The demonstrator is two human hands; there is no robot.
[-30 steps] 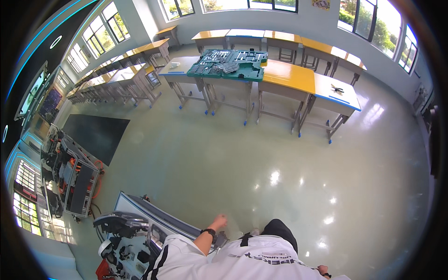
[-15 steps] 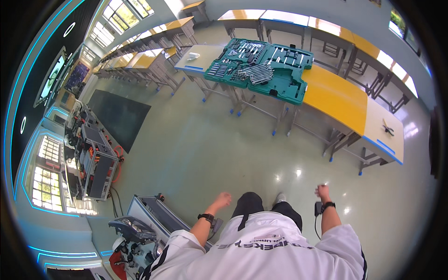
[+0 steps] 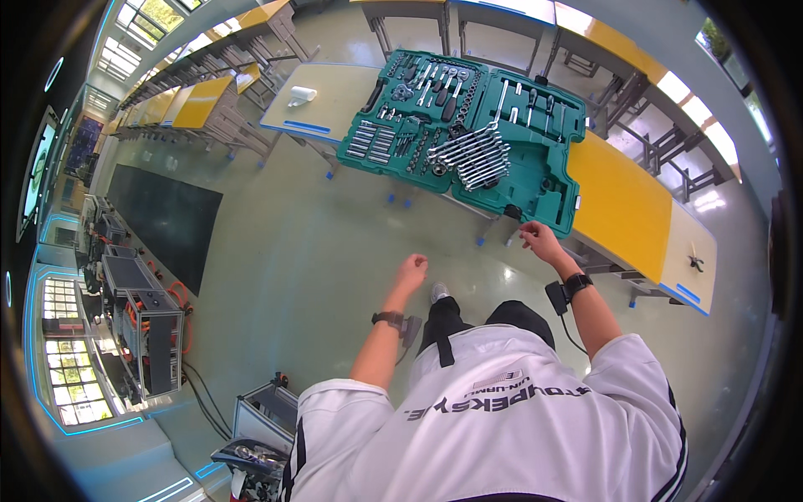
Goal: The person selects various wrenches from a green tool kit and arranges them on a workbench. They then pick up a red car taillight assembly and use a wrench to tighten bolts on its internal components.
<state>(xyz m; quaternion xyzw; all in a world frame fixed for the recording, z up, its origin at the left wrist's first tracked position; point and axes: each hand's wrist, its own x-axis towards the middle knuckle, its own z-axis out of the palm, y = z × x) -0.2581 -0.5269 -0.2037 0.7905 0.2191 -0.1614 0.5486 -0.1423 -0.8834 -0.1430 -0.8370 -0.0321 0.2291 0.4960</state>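
An open green tool case (image 3: 535,180) lies across the desks ahead of me, filled with sockets, ratchets and screwdrivers. A row of combination wrenches (image 3: 473,156) rests fanned out on its near middle. My right hand (image 3: 539,239) is just short of the case's near right edge, its fingers loosely bent and apart, with nothing in them. Farther left, over the floor, my left hand (image 3: 411,273) hangs with its fingers curled in and nothing visible in it. Each wrist carries a dark band with a small box.
A white roll-like object (image 3: 302,96) lies on the desk left of the case. Black-handled pliers (image 3: 695,263) lie on the far right desk, past a yellow desktop (image 3: 615,184). Equipment carts (image 3: 138,314) with orange cables stand at left, beside a dark floor mat (image 3: 163,213).
I have stepped closer to the desks, so the tool case looks larger and nearer. My right hand has risen forward toward the case's near edge; my left hand has also swung forward.
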